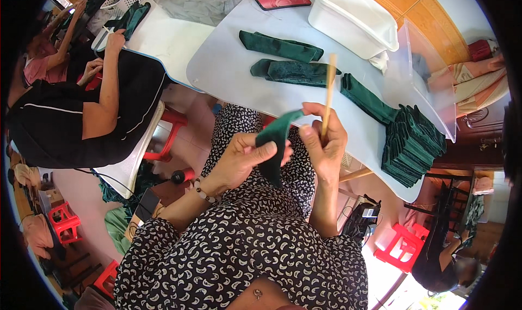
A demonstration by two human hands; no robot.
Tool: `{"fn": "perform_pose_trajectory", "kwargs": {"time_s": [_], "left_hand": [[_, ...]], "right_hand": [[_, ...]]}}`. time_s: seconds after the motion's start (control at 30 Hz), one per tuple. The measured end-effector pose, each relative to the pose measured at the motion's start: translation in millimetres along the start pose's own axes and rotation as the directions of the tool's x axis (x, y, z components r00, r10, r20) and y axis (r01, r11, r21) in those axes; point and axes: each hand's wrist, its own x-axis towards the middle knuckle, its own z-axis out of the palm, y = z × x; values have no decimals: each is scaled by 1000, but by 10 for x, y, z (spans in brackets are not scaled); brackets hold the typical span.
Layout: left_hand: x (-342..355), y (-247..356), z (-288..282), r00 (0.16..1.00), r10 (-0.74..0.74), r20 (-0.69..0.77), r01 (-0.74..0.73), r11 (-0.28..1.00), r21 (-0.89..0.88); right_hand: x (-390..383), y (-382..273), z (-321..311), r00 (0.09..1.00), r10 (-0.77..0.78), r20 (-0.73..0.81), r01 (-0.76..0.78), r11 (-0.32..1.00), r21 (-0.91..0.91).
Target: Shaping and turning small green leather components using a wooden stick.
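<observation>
My left hand (239,160), a beaded bracelet at its wrist, pinches a dark green velvet strip (276,130) above my lap. The strip's upper end narrows to a tip that meets the index finger of my right hand (327,147). That hand also grips a slim wooden stick (330,84), which stands nearly upright. Whether the right fingers pinch the cloth tip or only touch it is hard to make out. On the table (228,76) beyond lie two green velvet pieces (280,46) and a third strip (367,99), beside a tall stack of folded green pieces (413,147).
A red phone (283,0), a white plastic bin (353,22) and a clear box (424,81) stand along the table's far side. To the left sits a co-worker in black (109,109), handling green cloth. Red stools (402,247) stand on the floor.
</observation>
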Motion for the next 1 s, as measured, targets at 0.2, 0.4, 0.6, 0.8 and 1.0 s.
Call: {"fn": "perform_pose_trajectory", "kwargs": {"time_s": [0.2,0.4,0.6,0.8,1.0], "left_hand": [[30,-4,-17,978,167,-124,-192,956,-222],[62,-24,38,960,177,-217,-220,956,-195],[84,-44,-43,949,203,-241,-242,959,-147],[107,27,-84,921,311,-233,-335,940,-69],[100,12,-59,900,335,-279,-343,939,20]], "right_hand": [[-281,83,14,999,39,17,-41,987,153],[-586,117,143,971,205,125,-221,966,134],[-561,-33,111,981,184,62,-179,981,-80],[-582,4,-113,998,-55,29,62,916,-396],[-680,-108,-193,995,97,20,-78,892,-446]]}}
